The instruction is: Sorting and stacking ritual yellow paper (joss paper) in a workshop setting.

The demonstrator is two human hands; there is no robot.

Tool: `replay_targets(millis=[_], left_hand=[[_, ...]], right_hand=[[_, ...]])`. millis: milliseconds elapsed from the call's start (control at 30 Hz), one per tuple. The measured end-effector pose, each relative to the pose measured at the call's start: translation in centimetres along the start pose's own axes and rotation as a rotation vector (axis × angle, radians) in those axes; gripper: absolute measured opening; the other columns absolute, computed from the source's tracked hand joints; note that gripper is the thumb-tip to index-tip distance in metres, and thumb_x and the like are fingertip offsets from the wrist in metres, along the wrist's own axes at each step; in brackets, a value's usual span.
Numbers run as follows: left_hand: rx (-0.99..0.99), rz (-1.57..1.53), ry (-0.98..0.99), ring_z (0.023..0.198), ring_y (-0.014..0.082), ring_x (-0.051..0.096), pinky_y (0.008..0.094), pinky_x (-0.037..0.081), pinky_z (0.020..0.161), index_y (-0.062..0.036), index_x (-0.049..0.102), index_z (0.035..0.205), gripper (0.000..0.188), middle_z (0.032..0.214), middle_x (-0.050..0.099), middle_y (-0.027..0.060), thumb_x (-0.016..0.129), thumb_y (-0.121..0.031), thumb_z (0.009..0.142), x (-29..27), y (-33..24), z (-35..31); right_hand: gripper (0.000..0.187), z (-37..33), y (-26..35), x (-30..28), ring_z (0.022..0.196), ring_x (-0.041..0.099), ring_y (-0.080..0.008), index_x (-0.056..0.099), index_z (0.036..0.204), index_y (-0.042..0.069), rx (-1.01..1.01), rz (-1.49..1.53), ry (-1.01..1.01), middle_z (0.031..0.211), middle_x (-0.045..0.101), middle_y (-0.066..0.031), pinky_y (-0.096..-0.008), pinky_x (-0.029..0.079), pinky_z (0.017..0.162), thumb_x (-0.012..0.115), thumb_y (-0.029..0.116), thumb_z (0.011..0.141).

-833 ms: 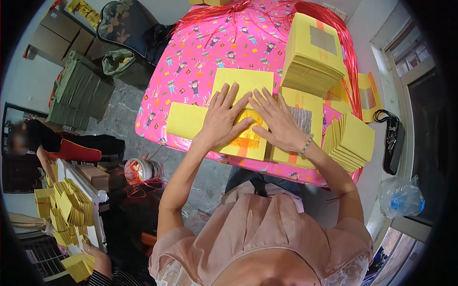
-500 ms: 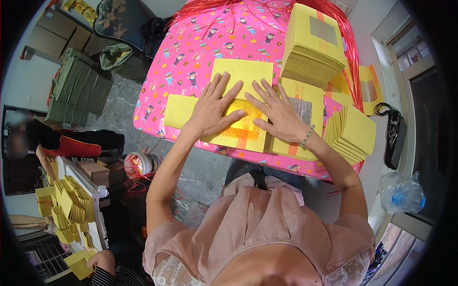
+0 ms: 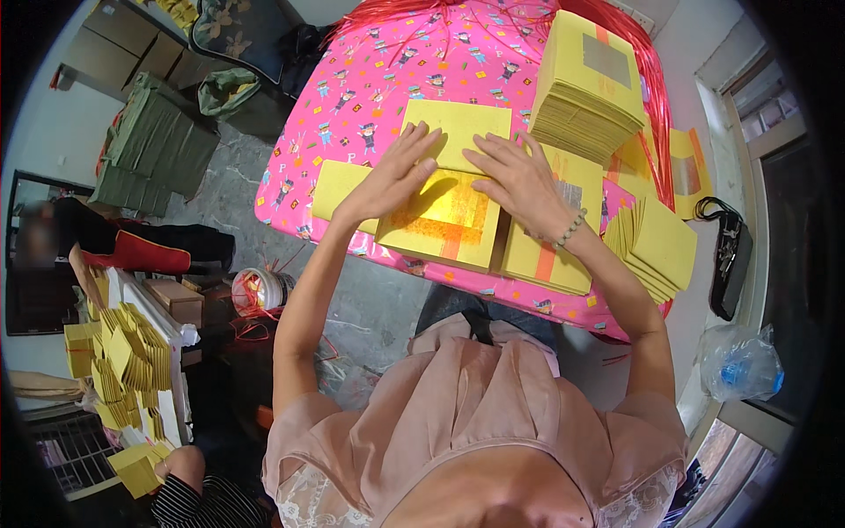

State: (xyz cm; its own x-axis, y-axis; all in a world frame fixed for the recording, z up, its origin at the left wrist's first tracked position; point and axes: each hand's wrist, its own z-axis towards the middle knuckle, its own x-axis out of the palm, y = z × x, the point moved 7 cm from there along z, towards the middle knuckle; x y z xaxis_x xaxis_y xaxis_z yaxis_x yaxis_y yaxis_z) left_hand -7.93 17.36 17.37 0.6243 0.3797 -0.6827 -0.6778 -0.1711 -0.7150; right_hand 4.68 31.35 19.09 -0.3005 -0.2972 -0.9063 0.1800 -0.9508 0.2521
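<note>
A sheet of yellow paper with a shiny gold patch lies in front of me at the near edge of the table. Its blank upper part reaches away from me, and a plain yellow piece sticks out on the left. My left hand rests on the paper's left side, fingers stretched toward its middle. On the right side lies my right hand, fingers apart and partly over the neighbouring yellow stack with a silver patch. Neither hand grips anything visible.
A tall stack of yellow paper stands at the back right, a fanned pile nearer. Red strands hang along the pink tablecloth. At lower left, another person's hand is by yellow bundles. A bucket stands on the floor.
Both hands have drawn up from lying flat, with fingers less spread and thumbs closer in. The right hand has shifted slightly right and away from the gold patch. The view has tilted a little.
</note>
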Motion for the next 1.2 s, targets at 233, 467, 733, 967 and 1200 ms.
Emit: replay_targets(millis=[233,467,733,967,1200], left_hand=[[-0.111,-0.081,-0.465,0.117,0.0232,0.061,0.0346,0.045,0.1,-0.0039,0.056,0.137,0.045,0.123,0.066,0.015,0.05,-0.032,0.103,-4.4,0.8,-1.0],[-0.563,-0.438,-0.477,0.076,0.0151,0.067,0.0299,0.052,0.061,0.0001,0.051,0.135,0.062,0.089,0.07,0.0108,0.072,-0.035,0.089,-4.0,3.2,-2.9],[-0.494,-0.737,-0.625,0.09,0.0197,0.069,0.0309,0.058,0.072,0.0026,0.044,0.137,0.068,0.107,0.066,0.0154,0.079,-0.019,0.083,-4.2,4.2,-6.7],[-0.472,-0.953,-0.789,0.099,0.0217,0.069,0.0336,0.059,0.08,-0.0033,0.048,0.136,0.053,0.117,0.066,0.0133,0.072,-0.004,0.089,-7.2,9.8,-14.9],[-0.517,-0.927,-0.856,0.094,0.0173,0.068,0.0276,0.057,0.072,-0.0051,0.052,0.134,0.055,0.113,0.068,0.0081,0.077,-0.007,0.085,-4.3,15.0,-17.7]], right_hand=[[0.025,0.7,-0.3,-1.2,0.101,0.068,-0.0276,0.07,0.11,0.005,-0.154,-0.059,-0.268,0.109,0.071,-0.0106,-0.0408,0.053,0.091,0.067,0.022,0.091],[0.019,0.9,3.7,-2.5,0.084,0.071,-0.0227,0.07,0.104,0.006,-0.224,-0.094,-0.393,0.099,0.074,-0.0081,-0.0358,0.057,0.079,0.069,0.018,0.09],[0.032,0.9,7.4,-1.4,0.101,0.068,-0.0239,0.069,0.114,0.007,-0.252,0.067,-0.24,0.114,0.07,-0.0103,-0.0403,0.05,0.094,0.071,0.025,0.087],[0.033,0.1,5.1,-0.9,0.106,0.065,-0.0302,0.066,0.118,0.004,-0.096,0.186,-0.216,0.118,0.068,-0.0137,-0.0409,0.05,0.092,0.067,0.021,0.091],[0.028,-0.3,4.5,0.0,0.111,0.064,-0.0306,0.068,0.116,0.003,-0.065,0.188,-0.204,0.116,0.068,-0.0141,-0.0406,0.049,0.092,0.066,0.015,0.091]])
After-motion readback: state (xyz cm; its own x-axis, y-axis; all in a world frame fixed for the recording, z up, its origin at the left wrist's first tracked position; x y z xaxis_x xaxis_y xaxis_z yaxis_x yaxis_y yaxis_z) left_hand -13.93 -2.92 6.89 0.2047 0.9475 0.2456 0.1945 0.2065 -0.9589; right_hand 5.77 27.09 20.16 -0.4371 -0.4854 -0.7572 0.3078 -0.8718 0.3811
